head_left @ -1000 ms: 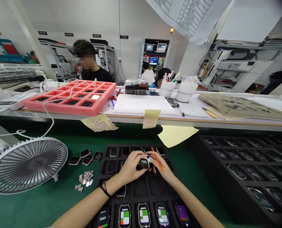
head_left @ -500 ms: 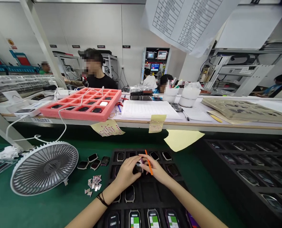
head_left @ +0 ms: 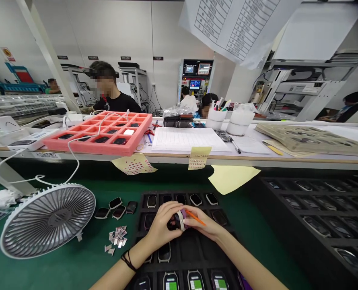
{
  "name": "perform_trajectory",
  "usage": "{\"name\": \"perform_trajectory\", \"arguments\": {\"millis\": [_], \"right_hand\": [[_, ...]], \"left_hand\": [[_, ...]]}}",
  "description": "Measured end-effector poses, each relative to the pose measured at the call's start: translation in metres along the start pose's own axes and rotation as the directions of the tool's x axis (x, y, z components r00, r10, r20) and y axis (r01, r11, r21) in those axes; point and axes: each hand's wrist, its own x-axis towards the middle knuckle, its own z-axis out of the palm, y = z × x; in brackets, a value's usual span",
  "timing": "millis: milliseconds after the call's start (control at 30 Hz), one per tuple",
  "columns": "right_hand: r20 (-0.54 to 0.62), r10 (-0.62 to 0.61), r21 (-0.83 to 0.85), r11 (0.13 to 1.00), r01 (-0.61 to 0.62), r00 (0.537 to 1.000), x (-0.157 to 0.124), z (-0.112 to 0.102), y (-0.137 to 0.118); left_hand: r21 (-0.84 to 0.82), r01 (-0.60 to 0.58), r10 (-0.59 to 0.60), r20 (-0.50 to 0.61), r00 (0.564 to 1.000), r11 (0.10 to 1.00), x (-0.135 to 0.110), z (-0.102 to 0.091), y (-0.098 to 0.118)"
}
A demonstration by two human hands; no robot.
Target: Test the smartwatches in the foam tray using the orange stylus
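Purple-edged square smartwatch (head_left: 180, 220), held up off the tray and clamped from both sides by the left hand (head_left: 159, 225) and the right hand (head_left: 203, 226). Hands close together, fingers wrapped around the case, a grip that seems meant to steady so small a body; screen hidden from view. Thin orange stick (head_left: 196, 218) pinched in the right fingers, its far end reaching toward the watch, exact contact hidden. Black cord bracelet (head_left: 127, 261) around the left wrist. Directly beneath the hands, black foam tray (head_left: 191, 247) on a green work mat (head_left: 46, 274), its rectangular slots holding dark watches in far and near rows, apparently to keep each one separate and protected. Left of that tray, four dark watches (head_left: 115, 207) loose on the mat, with a small heap of pale paper slips (head_left: 115, 237) just nearer. Farther left, round grey-white desk fan (head_left: 48, 221), tilted and facing up toward the work area. Right of the hands, larger black foam tray (head_left: 317, 225) with more watches in rows. Far beyond, salmon-pink foam tray (head_left: 88, 150) with dark watches in its cells, on a white bench.
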Motion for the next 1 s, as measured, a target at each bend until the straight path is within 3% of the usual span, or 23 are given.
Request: {"name": "perform_trajectory", "arguments": {"millis": [400,667,733,833,900,1000], "right_hand": [[-0.173,-0.085,-0.165,0.985,0.056,0.981,0.0,0.013,0.004],[-0.203,-0.168,-0.278,0.955,0.107,0.965,-0.001,0.013,-0.001],[-0.269,-0.225,-0.255,0.954,0.156,0.937,-0.003,0.008,-0.009],[-0.372,-0.374,-0.251,0.922,0.295,0.85,-0.011,0.0,-0.02],[-0.341,-0.49,-0.315,0.864,0.393,0.802,-0.017,-0.002,-0.023],[-0.255,-0.585,-0.4,0.789,0.466,0.77,-0.023,0.001,-0.022]], "left_hand": [[0.012,-0.007,0.007,0.025,1.0,1.0,-0.001,0.003,-0.007],[-0.017,0.014,-0.014,0.006,1.0,1.0,-0.002,0.001,-0.004],[-0.034,0.049,-0.05,-0.008,0.999,0.998,-0.002,0.001,-0.004],[-0.098,0.124,-0.125,-0.004,0.992,0.987,-0.002,0.001,-0.005],[-0.14,0.178,-0.178,0.014,0.984,0.974,-0.002,0.001,-0.006],[-0.159,0.223,-0.221,0.029,0.975,0.962,-0.002,0.002,-0.006]]}}
